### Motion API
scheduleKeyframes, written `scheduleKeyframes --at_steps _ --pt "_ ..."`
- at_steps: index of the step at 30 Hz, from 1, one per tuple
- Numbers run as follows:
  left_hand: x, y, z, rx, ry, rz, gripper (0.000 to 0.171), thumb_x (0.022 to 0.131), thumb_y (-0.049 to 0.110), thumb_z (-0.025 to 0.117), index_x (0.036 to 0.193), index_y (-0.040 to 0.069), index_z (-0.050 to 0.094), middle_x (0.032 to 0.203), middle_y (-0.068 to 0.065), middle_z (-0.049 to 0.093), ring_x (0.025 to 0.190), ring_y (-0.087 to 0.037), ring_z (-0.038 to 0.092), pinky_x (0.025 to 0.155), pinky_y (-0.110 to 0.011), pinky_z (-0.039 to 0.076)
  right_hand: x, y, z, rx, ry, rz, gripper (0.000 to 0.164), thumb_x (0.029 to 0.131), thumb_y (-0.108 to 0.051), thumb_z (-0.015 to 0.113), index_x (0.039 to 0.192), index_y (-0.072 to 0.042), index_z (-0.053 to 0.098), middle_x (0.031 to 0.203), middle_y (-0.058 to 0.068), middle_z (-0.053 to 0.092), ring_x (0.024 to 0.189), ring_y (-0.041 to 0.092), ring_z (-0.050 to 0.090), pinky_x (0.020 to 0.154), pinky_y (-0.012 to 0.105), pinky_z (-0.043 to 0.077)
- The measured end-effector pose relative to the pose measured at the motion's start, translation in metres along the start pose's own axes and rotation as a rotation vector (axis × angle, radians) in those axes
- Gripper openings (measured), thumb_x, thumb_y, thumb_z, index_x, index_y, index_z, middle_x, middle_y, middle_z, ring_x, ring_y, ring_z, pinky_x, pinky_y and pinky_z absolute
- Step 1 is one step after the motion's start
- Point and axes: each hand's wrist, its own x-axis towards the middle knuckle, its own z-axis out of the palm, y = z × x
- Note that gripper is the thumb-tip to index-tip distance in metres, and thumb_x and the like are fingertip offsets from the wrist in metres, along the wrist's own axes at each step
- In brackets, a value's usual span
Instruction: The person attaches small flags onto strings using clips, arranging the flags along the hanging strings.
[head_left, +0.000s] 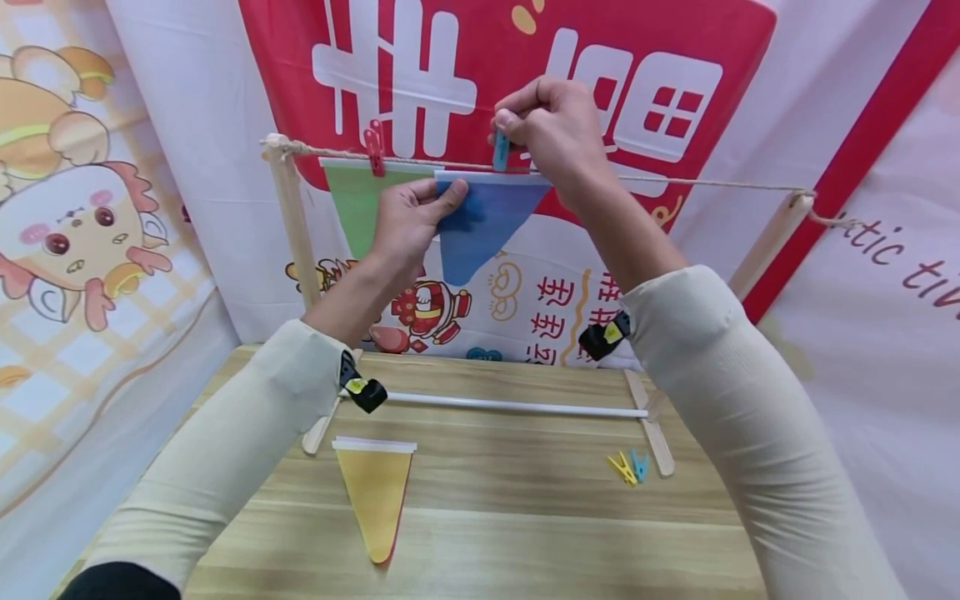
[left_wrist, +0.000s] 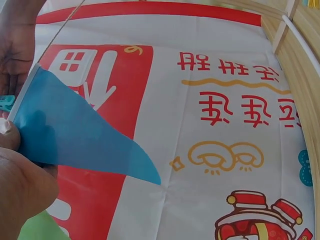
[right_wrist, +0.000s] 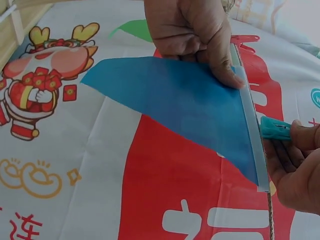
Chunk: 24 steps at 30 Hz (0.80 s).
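Note:
A blue pennant (head_left: 487, 221) with a white top strip hangs against a twine line (head_left: 720, 183). My left hand (head_left: 408, 221) pinches its upper left corner between thumb and fingers. Above the strip's middle, my right hand (head_left: 558, 129) holds a blue-green clothespin (head_left: 500, 152) by its upper end. In the right wrist view the clothespin's (right_wrist: 275, 129) tip meets the strip edge; whether it bites the strip is unclear. To the left, a green pennant (head_left: 356, 200) hangs from the line under a red clothespin (head_left: 375, 148), partly hidden behind my left hand.
Wooden posts (head_left: 292, 217) carry the twine at both ends, joined low by a white rod (head_left: 510, 403). On the wooden table (head_left: 525, 550) lie a yellow pennant (head_left: 375, 500), a yellow clothespin (head_left: 622, 467) and a blue clothespin (head_left: 639, 465). A printed cloth (head_left: 247, 208) hangs behind.

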Motion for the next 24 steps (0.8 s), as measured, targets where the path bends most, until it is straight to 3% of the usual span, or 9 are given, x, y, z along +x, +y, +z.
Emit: scheduleKeyframes --at_steps 19,24 --pt "0.0061 0.0046 0.0061 -0.044 0.020 -0.052 0.044 0.105 0.034 0.079 0.143 0.011 0.079 0.145 -0.009 0.078 0.141 -0.029 0.073 0.130 -0.049 0.051 -0.0026 0.0042 0.0006 -0.185 -0.023 -0.057 0.028 0.109 -0.028 0.074 0.128 -0.010 0.083 0.122 0.009 0.080 0.099 0.015 0.076 0.100 0.031 0.067" --pt "0.0058 0.0051 0.0073 -0.054 0.024 -0.060 0.045 0.105 0.033 0.079 0.144 0.010 0.078 0.146 -0.010 0.078 0.141 -0.029 0.072 0.130 -0.049 0.051 -0.0035 0.0052 -0.0012 -0.228 -0.043 -0.071 0.031 0.109 -0.031 0.075 0.132 -0.011 0.082 0.127 0.009 0.081 0.104 0.016 0.077 0.103 0.030 0.067"
